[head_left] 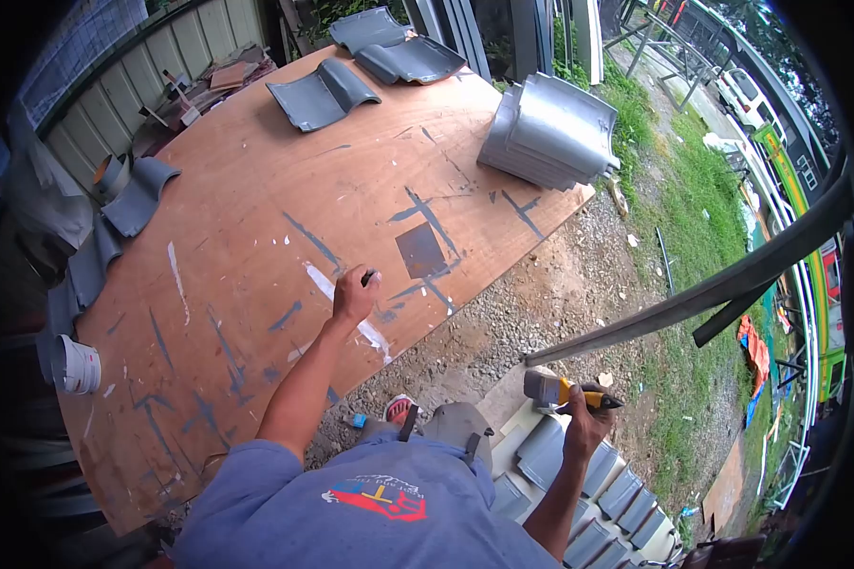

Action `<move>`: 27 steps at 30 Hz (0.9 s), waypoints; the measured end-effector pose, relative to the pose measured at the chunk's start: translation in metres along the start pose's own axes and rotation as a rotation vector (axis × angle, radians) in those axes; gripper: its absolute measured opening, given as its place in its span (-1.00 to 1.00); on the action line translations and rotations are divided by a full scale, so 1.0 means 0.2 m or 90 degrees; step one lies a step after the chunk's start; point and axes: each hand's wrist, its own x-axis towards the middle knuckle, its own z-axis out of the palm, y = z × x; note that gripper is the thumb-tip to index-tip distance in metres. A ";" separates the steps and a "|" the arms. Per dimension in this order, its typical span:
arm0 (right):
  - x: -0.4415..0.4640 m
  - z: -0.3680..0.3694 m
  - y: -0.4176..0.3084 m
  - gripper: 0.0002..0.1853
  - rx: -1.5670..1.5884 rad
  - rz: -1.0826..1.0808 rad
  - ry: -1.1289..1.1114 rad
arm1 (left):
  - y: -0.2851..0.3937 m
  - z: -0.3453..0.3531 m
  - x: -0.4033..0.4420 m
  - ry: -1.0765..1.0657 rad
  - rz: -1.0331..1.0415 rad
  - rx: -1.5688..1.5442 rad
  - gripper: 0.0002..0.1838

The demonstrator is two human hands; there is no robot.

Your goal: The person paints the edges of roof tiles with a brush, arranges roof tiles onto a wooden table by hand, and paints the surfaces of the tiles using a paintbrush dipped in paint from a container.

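- Above brown plywood bench (237, 190): pinching small dark object (367, 278) in curled left hand (354, 296).
- Right of bench: gripping yellow-handled grey brush (547, 388) in right hand (586, 429), likely to avoid drips.

L arm (299, 394) extended fwd w/ L hand (355, 296) curled; R forearm (558, 503) out to side, R hand (586, 429) gripping.

Daylight falls on patchy grass (707, 194) and gravel (489, 337).

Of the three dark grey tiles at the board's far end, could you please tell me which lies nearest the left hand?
The front-left tile; the other two tiles lie behind it, farther from the left hand.
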 end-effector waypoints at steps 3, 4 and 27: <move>0.49 0.29 -0.07 -0.79 0.027 0.032 -0.068 | -0.02 0.09 0.42 0.133 0.056 -0.029 -0.78; 0.58 0.41 -0.12 -0.78 0.028 0.045 -0.089 | -0.05 0.06 0.50 0.192 0.057 0.002 -0.78; 3.91 3.39 -0.25 -0.67 -0.397 -0.464 -0.495 | -0.21 0.21 1.35 0.522 -0.280 0.441 -0.58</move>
